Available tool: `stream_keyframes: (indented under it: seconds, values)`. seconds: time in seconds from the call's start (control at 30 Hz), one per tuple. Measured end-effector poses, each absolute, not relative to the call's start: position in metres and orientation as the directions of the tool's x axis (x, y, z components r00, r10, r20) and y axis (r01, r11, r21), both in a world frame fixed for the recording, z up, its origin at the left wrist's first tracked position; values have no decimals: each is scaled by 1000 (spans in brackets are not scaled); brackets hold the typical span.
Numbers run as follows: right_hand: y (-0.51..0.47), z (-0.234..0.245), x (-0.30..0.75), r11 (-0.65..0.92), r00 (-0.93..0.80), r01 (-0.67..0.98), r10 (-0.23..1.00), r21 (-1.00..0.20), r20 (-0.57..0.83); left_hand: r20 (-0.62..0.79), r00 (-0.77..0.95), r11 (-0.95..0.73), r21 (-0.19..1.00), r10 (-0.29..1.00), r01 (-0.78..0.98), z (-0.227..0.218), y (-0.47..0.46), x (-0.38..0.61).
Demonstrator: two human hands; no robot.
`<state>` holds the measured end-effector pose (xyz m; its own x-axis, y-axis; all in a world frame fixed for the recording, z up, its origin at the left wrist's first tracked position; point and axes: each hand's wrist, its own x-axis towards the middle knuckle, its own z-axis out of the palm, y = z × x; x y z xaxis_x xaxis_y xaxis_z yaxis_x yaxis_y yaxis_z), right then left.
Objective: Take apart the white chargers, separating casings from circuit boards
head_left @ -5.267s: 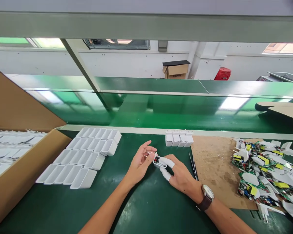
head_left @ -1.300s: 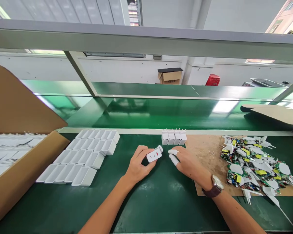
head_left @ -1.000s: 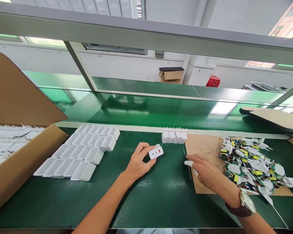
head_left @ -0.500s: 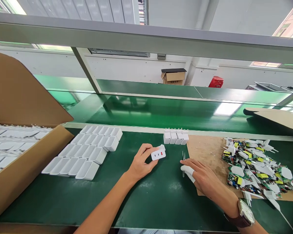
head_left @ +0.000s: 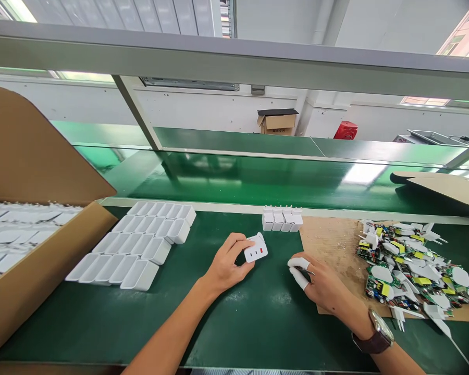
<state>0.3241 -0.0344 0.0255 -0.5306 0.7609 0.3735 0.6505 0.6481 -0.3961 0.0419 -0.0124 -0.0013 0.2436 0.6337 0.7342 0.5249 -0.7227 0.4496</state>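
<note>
Near the middle of the green bench, my left hand (head_left: 227,264) grips a white USB charger (head_left: 256,250) between thumb and fingers. Its face, with several dark ports and one red port, is turned toward me. To the right, my right hand (head_left: 323,284) is closed on thin metal tweezers (head_left: 307,270), mostly hidden by the fingers. White covers sit on two of its fingertips. A gap of bare bench separates the tweezers from the charger. Beyond both hands stands a short row of white charger pieces (head_left: 282,219).
Rows of open white housings (head_left: 140,274) stand to the left, beside a cardboard box (head_left: 50,281) of white parts. At right, a pile of circuit boards (head_left: 414,265) lies on a brown board (head_left: 328,245). A green conveyor (head_left: 258,179) runs behind.
My right hand has picked up the tweezers and turned them from upright to lying between its fingers. The charger in my left hand has tilted slightly, its face turning more toward me.
</note>
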Motion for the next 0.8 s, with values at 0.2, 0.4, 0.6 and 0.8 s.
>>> stream_keyframes:
  seconds: [0.2,0.4,0.6,0.8]
  values:
    - [-35,24,322,495,-451,684,864,-535,223,588,488,-756,395,645,522,1,-18,45]
    - [-40,38,304,522,-414,372,833,-767,366,384,640,-746,346,666,568,0,-20,53]
    - [-50,20,291,427,-266,303,896,-852,355,399,610,-728,335,685,598,-10,-15,53]
    - [-56,4,284,469,-258,254,876,-846,408,426,599,-735,358,678,576,-21,-13,53]
